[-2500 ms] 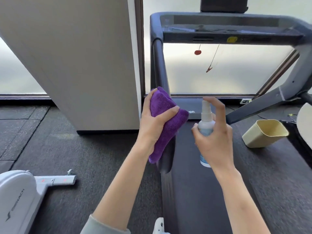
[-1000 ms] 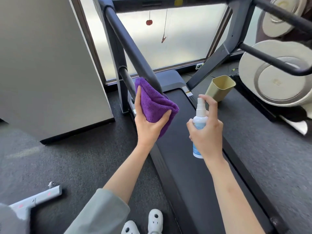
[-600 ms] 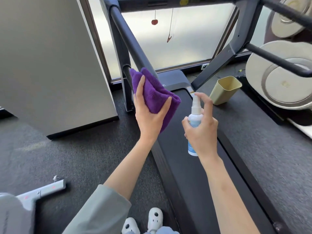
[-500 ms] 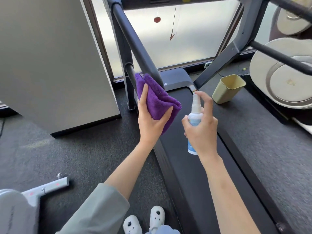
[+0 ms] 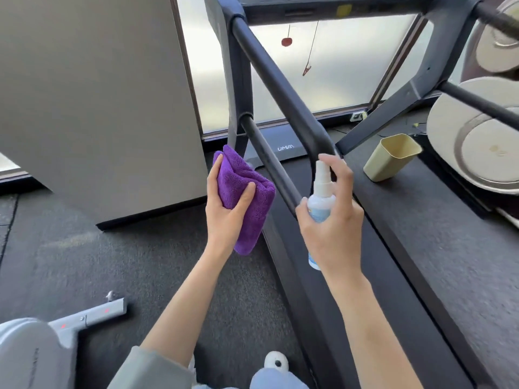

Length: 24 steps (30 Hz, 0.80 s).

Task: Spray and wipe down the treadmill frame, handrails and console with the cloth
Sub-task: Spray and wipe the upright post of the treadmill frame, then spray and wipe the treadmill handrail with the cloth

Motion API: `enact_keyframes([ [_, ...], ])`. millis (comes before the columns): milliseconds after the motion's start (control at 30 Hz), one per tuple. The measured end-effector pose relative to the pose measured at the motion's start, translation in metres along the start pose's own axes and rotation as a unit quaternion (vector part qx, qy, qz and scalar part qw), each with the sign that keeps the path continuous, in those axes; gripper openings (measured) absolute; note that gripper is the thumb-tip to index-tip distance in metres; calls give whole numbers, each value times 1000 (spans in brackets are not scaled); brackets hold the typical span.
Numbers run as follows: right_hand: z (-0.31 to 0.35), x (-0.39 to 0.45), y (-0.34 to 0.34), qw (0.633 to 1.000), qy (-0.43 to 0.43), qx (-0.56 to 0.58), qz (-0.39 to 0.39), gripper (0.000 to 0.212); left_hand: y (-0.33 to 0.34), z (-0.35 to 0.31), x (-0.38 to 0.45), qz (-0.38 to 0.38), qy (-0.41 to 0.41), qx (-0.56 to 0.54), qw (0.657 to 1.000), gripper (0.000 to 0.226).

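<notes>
Two hands full: your left hand grips the cloth, right hand holds the bottle at the handrail's 6 o'clock end; wiping looks barely begun.

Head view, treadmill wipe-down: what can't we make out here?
- Console: cut off by the top edge; its face is unseen.
- Spray bottle: label and fill level covered by the right hand.
- Cloth: contact with the lower handrail unclear; left hand hides its near side.
</notes>
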State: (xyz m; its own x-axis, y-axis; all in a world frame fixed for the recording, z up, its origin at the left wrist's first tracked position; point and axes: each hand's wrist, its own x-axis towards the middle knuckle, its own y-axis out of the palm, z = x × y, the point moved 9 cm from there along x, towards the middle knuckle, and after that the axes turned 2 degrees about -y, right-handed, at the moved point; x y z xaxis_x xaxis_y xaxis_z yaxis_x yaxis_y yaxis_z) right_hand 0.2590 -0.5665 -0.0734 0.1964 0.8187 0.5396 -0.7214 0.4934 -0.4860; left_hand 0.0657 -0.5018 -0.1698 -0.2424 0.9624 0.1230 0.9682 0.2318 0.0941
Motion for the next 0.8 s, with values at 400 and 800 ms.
enact_keyframes([
  [400,43,14,142,985,119,-111,-65,57,-87,19,144,150,-35,27,988,72],
  [800,-21,48,192,956,246,-91,-132,71,-47,50,255,289,-51,37,955,69],
])
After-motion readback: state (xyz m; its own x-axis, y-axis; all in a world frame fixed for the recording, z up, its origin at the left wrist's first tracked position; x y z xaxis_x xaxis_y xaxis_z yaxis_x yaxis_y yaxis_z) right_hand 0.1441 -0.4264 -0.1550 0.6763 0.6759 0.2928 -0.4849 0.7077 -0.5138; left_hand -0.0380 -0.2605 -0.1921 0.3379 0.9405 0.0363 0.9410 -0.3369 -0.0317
